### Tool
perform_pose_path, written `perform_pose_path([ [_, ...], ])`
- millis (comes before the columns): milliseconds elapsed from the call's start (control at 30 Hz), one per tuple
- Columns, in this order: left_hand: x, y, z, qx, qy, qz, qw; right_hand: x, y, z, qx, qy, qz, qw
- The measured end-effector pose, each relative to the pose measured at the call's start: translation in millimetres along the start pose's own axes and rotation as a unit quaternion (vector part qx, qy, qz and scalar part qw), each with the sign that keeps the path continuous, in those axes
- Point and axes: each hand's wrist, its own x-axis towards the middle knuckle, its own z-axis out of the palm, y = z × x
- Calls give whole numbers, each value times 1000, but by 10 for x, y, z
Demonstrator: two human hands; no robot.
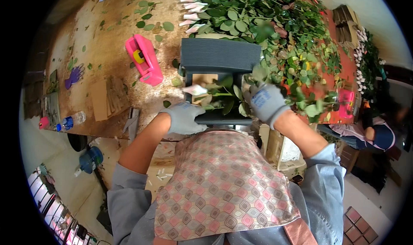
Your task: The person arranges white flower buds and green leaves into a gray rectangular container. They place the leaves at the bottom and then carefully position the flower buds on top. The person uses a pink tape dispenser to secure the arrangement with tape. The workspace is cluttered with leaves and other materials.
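Observation:
A rose [195, 90] with a pale pink-white bud lies sideways across a dark grey ribbed stand [220, 54], its bud toward the left. My right hand [266, 102], in a grey glove, is closed around its leafy stem at the stand's right side. Some leaves there are smeared by motion. My left hand [183, 117], gloved too, sits at the stand's near left corner below the bud. Its fingers and thumb are apart, with nothing visible between them. Beyond the stand, several more pale rosebuds [192, 17] lie in a row, their leafy stems [241, 12] stretching right.
A pink tape dispenser [145, 60] stands left of the stand. Cardboard pieces [108, 97], a purple glove [74, 76] and a plastic bottle [71, 121] lie farther left. Loose leaves cover the red tabletop [316, 88] at right. Another person [374, 135] is at the far right.

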Motion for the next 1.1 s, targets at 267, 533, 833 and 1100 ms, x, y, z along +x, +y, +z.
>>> perform_pose_path([
  [267, -2, -15, 69, 2, 23, -13, 1000, 332, -40, 745, 27, -129, 58, 990],
  [533, 36, -48, 66, 16, 8, 3, 1000, 926, -447, 368, 221, 27, -94, 970],
  [833, 23, -332, -150, -244, 95, 40, 964, 1168, -591, 668, 224, -18, -167, 960],
  [1100, 420, -672, 94, 196, 225, 38, 954, 1175, -622, 887, 270, 62, -143, 950],
])
